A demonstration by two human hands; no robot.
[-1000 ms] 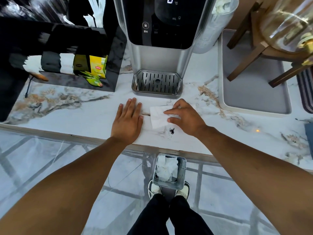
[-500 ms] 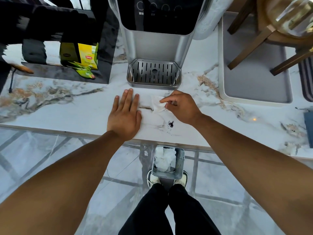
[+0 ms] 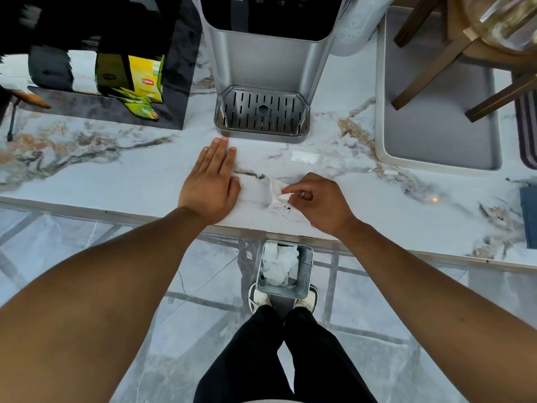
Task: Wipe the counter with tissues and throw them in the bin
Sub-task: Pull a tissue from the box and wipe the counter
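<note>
A crumpled white tissue (image 3: 275,196) lies on the marble counter (image 3: 116,175) near its front edge, pinched by the fingertips of my right hand (image 3: 318,200). Small dark specks (image 3: 286,210) sit on the counter just under the tissue. My left hand (image 3: 210,181) rests flat on the counter to the left of the tissue, fingers together and pointing away from me. Below the counter edge, on the floor between my shoes, stands a small metal bin (image 3: 286,270) with crumpled white tissues inside.
A grey water dispenser with a slotted drip tray (image 3: 261,113) stands behind my hands. A black box holding yellow tea packets (image 3: 139,82) is at the back left. A grey tray (image 3: 436,112) with a wooden stand is at the right.
My right hand has bunched the flat tissue into a crumple and dragged it toward the counter's front edge, onto the dark specks. My left hand stayed flat in place.
</note>
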